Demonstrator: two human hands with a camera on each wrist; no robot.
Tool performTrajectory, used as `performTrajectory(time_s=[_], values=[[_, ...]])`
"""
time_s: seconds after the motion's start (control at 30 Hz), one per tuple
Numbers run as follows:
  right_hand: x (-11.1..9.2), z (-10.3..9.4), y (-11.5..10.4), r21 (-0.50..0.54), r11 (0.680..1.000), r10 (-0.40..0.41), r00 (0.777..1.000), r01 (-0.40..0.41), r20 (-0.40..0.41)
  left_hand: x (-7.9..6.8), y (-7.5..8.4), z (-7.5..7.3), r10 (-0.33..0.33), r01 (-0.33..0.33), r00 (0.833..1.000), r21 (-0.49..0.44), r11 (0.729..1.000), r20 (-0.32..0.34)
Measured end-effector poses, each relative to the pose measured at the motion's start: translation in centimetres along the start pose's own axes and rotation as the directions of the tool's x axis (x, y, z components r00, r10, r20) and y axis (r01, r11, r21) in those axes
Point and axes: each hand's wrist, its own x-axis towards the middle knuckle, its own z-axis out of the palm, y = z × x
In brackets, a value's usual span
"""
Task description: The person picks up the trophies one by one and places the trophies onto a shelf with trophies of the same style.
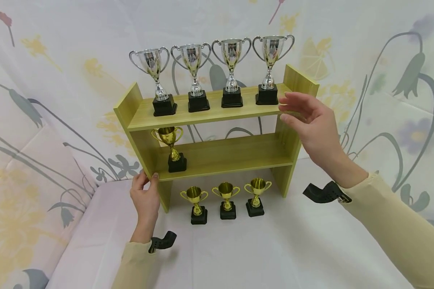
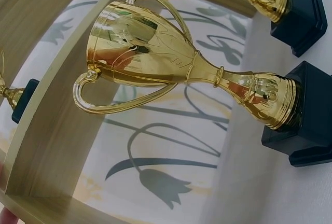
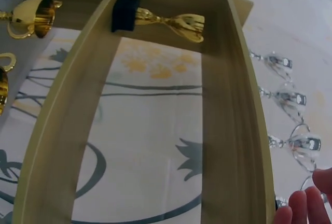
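A wooden two-tier shelf [image 1: 220, 170] stands on the table, with a row of silver trophies [image 1: 232, 60] on black bases along its top. My left hand [image 1: 146, 200] holds its left side panel, thumb at the front edge and fingers on the outer side. Close to the left hand, one gold trophy [image 1: 174, 154] stands at the left end of the middle tier. My right hand [image 1: 316, 128] is raised beside the rightmost silver trophy [image 1: 271, 66], fingers loosely bent, thumb apart, nothing between them. Its fingertips [image 3: 298, 203] are near that trophy's base; whether they touch it I cannot tell.
Three gold trophies, the left [image 1: 199, 212], middle [image 1: 226, 196] and right [image 1: 255, 196], stand upright on the white-covered table [image 1: 238, 253] under the shelf. A flower-printed cloth [image 1: 376, 100] hangs behind. Black wrist mounts [image 1: 322, 192] sit on both sleeves.
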Motion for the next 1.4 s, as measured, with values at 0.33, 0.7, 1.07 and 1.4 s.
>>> performTrajectory(time_s=[0.33, 0.7, 1.07, 1.4], values=[[-2.2, -0.2, 1.6, -0.094, 0.995, 0.019, 0.999, -0.015, 0.040, 0.0, 0.3, 0.1, 0.005, -0.005, 1.000, -0.004, 1.000, 0.001], [-3.9, -0.5, 3.8, -0.169, 0.985, 0.046, 0.996, -0.034, 0.070, -0.1, 0.2, 0.1, -0.001, 0.001, 1.000, 0.001, 1.000, -0.002], [-5.8, -1.0, 5.6, -0.179, 0.981, 0.086, 0.993, -0.070, 0.079, 0.0, 0.1, 0.0, -0.028, 0.028, 0.999, 0.028, 0.999, 0.016], [-7.3, -1.1, 7.6, -0.178, 0.977, 0.133, 0.987, -0.115, 0.090, 0.2, 0.0, 0.0, 0.007, -0.007, 1.000, 0.001, 1.000, -0.003]])
